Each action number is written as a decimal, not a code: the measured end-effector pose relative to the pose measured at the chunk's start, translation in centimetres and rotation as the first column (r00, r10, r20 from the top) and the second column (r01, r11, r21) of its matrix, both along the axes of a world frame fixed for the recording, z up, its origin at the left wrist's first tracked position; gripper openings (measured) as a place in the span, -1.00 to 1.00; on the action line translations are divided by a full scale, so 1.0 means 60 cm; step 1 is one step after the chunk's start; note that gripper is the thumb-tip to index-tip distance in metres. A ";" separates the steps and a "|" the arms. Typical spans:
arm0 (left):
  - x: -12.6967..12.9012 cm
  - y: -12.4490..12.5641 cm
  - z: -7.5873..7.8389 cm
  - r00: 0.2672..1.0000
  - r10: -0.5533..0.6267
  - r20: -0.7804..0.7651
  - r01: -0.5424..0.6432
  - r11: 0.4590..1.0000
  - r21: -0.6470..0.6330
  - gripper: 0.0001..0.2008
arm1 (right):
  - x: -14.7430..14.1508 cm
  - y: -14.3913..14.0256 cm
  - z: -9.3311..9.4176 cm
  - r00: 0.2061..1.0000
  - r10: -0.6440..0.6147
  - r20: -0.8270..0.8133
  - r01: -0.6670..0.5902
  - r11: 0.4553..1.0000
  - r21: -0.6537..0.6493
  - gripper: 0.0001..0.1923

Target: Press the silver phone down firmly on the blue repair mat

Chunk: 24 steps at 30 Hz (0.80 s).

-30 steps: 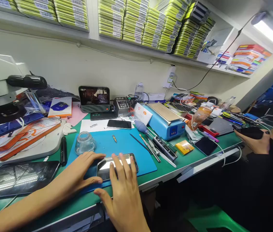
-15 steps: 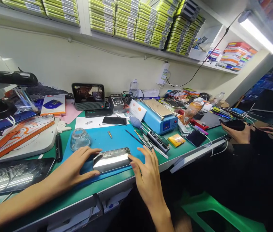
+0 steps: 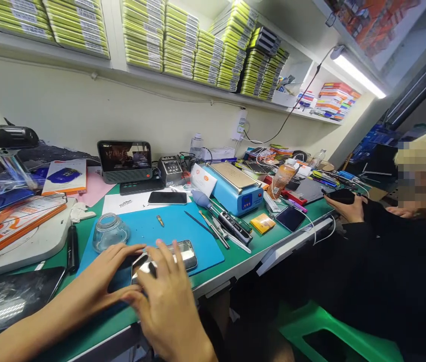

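Observation:
A smartphone (image 3: 187,251) with a glossy, mirror-like upper face lies flat on the blue work mat (image 3: 207,256). My left hand (image 3: 113,269) grips its left end, thumb at the near edge and fingers at the far edge. Over the left half of the phone reaches my right hand (image 3: 170,291), its fingers spread and slightly blurred; whether the fingertips touch the glass I cannot tell. Behind my left hand stands a clear glass jar (image 3: 110,232). A small brass-coloured bit (image 3: 160,220) rests on the mat beyond the phone.
Screwdrivers (image 3: 213,224), a dark pen-like electric tool (image 3: 235,227) and a blue air blower (image 3: 201,199) lie right of the mat. Behind them is a blue heating plate (image 3: 235,188). A dark phone panel (image 3: 13,296) lies at left. A person (image 3: 397,261) sits at right holding a phone.
My right hand has moved left from the phone's right end across its face. My left hand stays at the left end. The view has swung right, showing more of the other person.

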State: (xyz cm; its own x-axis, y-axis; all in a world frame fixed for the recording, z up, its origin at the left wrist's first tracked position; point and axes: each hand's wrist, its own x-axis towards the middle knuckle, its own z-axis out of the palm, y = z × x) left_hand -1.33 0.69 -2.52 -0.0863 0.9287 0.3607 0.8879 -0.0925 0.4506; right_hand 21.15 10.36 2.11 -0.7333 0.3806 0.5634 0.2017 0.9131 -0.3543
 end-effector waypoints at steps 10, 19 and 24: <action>0.014 -0.004 0.031 0.998 0.016 0.064 -0.010 0.995 -0.099 -0.35 | 0.035 0.026 -0.030 0.973 -0.228 -0.039 0.229 0.973 0.022 -0.59; 0.008 0.001 0.010 0.999 0.029 -0.035 -0.028 0.999 0.039 -0.36 | 0.043 0.023 -0.024 0.990 -0.142 -0.010 0.142 0.990 -0.002 -0.71; -0.001 0.000 0.009 0.988 0.026 -0.152 -0.009 0.994 0.105 -0.35 | 0.056 0.029 -0.035 0.938 -0.342 -0.054 0.344 0.938 0.040 -0.69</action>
State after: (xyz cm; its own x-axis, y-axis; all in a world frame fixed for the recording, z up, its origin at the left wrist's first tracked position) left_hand -1.38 0.68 -2.00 -0.0386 0.8842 0.4655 0.9475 -0.1156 0.2982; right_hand 24.54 12.07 0.03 -0.5360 0.5762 0.6171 0.4904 0.8074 -0.3280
